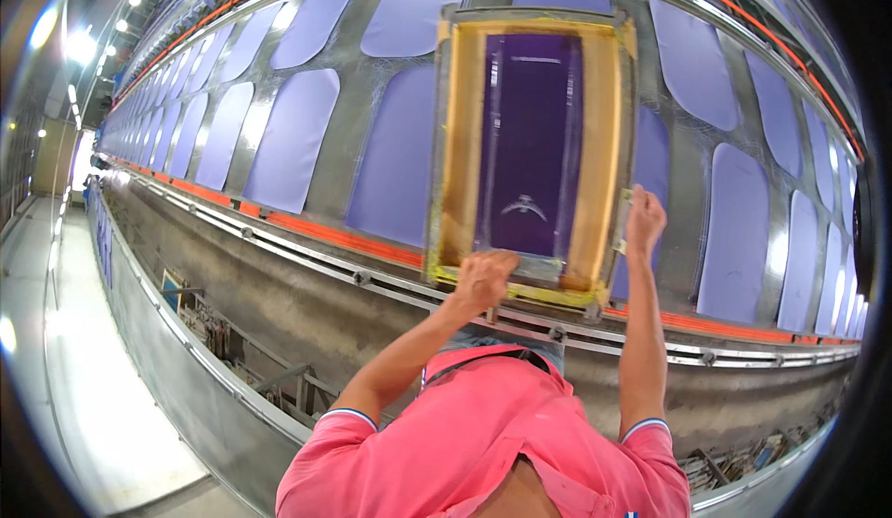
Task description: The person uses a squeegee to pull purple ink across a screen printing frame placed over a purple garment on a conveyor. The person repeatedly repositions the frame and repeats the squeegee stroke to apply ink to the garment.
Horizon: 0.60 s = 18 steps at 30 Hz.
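A printing screen frame (609,118) with yellow taped edges and a dark purple mesh lies on the long table over one lilac fabric piece. My left hand (485,276) is closed on a squeegee handle (537,265) at the near end of the mesh. My right hand (643,222) grips the right edge of the frame near its lower corner. A small white emblem shape shows on the mesh just beyond the squeegee.
Two rows of lilac fabric pieces (293,137) run along the grey table in both directions. An orange strip and metal rail (372,267) follow the table's near edge. A walkway floor (84,369) lies to the left, with metal scrap under the table.
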Each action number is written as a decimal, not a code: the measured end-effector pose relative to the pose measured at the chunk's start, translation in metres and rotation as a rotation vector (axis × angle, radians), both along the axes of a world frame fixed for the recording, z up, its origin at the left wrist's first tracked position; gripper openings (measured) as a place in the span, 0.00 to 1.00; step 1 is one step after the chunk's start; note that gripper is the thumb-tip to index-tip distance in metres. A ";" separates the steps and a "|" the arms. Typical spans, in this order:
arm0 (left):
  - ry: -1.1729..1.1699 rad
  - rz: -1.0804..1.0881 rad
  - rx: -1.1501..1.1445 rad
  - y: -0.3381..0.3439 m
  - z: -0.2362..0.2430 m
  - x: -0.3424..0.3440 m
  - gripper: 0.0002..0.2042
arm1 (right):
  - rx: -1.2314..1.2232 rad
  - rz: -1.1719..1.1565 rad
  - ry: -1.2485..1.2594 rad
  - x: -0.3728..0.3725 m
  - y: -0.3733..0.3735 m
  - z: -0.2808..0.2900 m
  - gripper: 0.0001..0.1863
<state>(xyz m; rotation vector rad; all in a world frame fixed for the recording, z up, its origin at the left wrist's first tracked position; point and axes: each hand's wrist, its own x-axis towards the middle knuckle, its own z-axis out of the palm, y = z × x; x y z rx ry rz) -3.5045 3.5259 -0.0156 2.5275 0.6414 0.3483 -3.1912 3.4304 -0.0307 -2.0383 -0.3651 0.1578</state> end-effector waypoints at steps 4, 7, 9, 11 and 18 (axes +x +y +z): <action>0.025 0.003 -0.008 0.114 -0.006 -0.089 0.10 | 0.013 -0.042 0.179 -0.100 0.106 -0.041 0.23; 0.087 0.030 -0.016 0.156 0.003 -0.133 0.12 | 0.072 -0.033 0.250 -0.140 0.140 -0.065 0.23; 0.151 0.048 -0.043 0.176 0.009 -0.156 0.12 | 0.029 -0.021 0.199 -0.154 0.157 -0.076 0.23; 0.118 0.051 -0.047 0.191 0.009 -0.176 0.12 | 0.002 -0.015 0.222 -0.162 0.165 -0.083 0.22; 0.143 -0.017 -0.002 0.180 -0.013 -0.211 0.13 | -0.062 -0.048 0.159 -0.164 0.174 -0.096 0.21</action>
